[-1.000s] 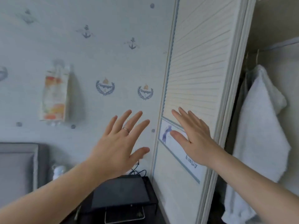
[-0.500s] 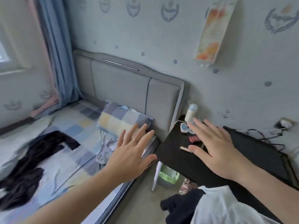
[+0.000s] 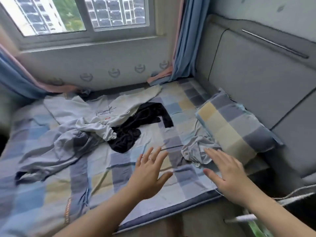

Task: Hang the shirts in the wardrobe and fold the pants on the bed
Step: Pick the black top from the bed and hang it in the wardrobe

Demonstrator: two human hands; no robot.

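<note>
As the person reaches out over the bed (image 3: 119, 170), both hands hover above its blue, grey and yellow checked sheet, fingers straight and spread wide, holding nothing. The left hand (image 3: 148, 175), with a ring (image 3: 150, 159) on one finger, is over bare sheet near the bed's front edge. The right hand (image 3: 227, 175) is just beside a small crumpled grey garment (image 3: 196, 151); its fingertips reach the cloth's near edge, but I cannot tell whether they touch it. That garment lies against a checked pillow (image 3: 234, 124), which rests at the foot of a grey padded headboard (image 3: 256, 74).

Farther out, in the middle of the bed, clothes lie in a loose heap. A white long-sleeved shirt (image 3: 109, 108) with dark script printed on it is spread toward the window wall. One of its cuffs lies over a black garment (image 3: 136, 127); I cannot tell if that is a shirt or pants. A larger grey garment (image 3: 56, 151) sprawls to their left. Behind the bed is a window (image 3: 82, 12), with a blue curtain (image 3: 186, 40) hanging beside it.
</note>
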